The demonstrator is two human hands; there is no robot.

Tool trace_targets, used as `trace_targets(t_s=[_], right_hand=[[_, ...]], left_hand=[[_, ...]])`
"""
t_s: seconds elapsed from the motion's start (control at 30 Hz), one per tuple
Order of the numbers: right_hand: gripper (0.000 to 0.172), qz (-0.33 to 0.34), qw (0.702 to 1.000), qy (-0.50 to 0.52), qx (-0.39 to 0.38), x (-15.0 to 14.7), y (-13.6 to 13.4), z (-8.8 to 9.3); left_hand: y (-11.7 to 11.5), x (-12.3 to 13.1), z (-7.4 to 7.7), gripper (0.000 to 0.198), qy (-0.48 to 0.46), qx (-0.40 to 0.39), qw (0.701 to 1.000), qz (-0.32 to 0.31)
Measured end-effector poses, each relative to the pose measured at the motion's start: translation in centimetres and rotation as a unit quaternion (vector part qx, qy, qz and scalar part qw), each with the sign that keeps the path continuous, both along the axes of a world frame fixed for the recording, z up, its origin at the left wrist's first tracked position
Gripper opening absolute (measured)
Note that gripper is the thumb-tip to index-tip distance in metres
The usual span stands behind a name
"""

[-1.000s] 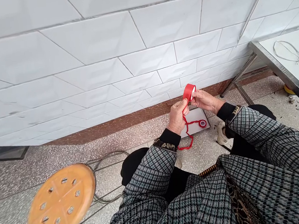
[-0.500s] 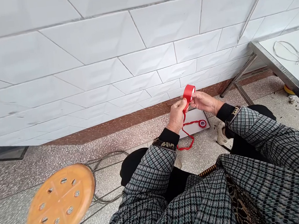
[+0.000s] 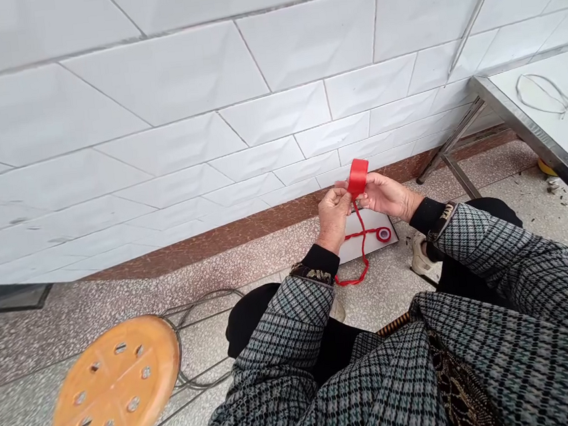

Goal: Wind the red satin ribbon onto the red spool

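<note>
A roll of red tape (image 3: 359, 176) is held up in front of the wall base between my two hands. My left hand (image 3: 332, 216) is closed, its thumb and fingers pinching at the roll's lower left edge. On the other side, my right hand (image 3: 387, 196) grips the roll from behind, with some of its fingers hidden. From the roll hangs a narrow, twisted red strand (image 3: 365, 259), which loops down to the floor. Below the hands lies a shallow white box or board (image 3: 376, 220) with a dark rim. A smaller red roll (image 3: 383, 234) with a pale core rests on it.
An orange round stool seat (image 3: 115, 390) with holes and metal legs lies tipped at lower left. A metal-framed table (image 3: 530, 109) with a white cable (image 3: 562, 102) stands at right. White tiled wall (image 3: 199, 67) rises close in front. A yellow item (image 3: 546, 169) lies under the table.
The tape roll has turned so its broad red face shows and its white core is hidden. The hanging strand has shifted slightly right of my left hand.
</note>
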State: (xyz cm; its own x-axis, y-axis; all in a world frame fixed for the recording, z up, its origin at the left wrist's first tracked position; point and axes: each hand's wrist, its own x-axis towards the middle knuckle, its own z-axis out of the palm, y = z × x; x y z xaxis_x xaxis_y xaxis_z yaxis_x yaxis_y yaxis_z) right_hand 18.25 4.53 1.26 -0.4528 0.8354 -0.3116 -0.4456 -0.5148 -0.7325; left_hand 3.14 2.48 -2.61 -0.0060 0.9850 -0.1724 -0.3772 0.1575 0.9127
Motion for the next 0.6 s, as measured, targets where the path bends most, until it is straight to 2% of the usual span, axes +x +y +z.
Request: trace_targets(t_s=[0.1, 0.2, 0.3, 0.43, 0.6], right_hand=[[0.017, -0.016, 1.000, 0.006, -0.006, 0.1, 0.2, 0.1], [0.018, -0.035, 0.999, 0.010, -0.030, 0.2, 0.4, 0.0], [0.018, -0.043, 0.998, 0.019, -0.045, 0.1, 0.4, 0.0], [0.016, -0.059, 0.996, 0.025, -0.054, -0.2, 0.3, -0.3], [0.016, -0.068, 0.997, 0.010, -0.039, -0.4, 0.4, -0.9]], left_hand=[[-0.3, -0.1, 0.0, 0.017, 0.026, 0.010, 0.998, 0.060], [-0.8, -0.3, 0.4, 0.009, 0.049, 0.085, 0.988, 0.122], [-1.0, -0.3, 0.9, 0.021, 0.090, 0.141, 0.981, 0.102], [-0.7, 0.4, 0.7, 0.039, 0.099, 0.107, 0.987, 0.070], [-0.6, 1.1, 0.4, 0.051, 0.010, 0.052, 0.998, 0.028]])
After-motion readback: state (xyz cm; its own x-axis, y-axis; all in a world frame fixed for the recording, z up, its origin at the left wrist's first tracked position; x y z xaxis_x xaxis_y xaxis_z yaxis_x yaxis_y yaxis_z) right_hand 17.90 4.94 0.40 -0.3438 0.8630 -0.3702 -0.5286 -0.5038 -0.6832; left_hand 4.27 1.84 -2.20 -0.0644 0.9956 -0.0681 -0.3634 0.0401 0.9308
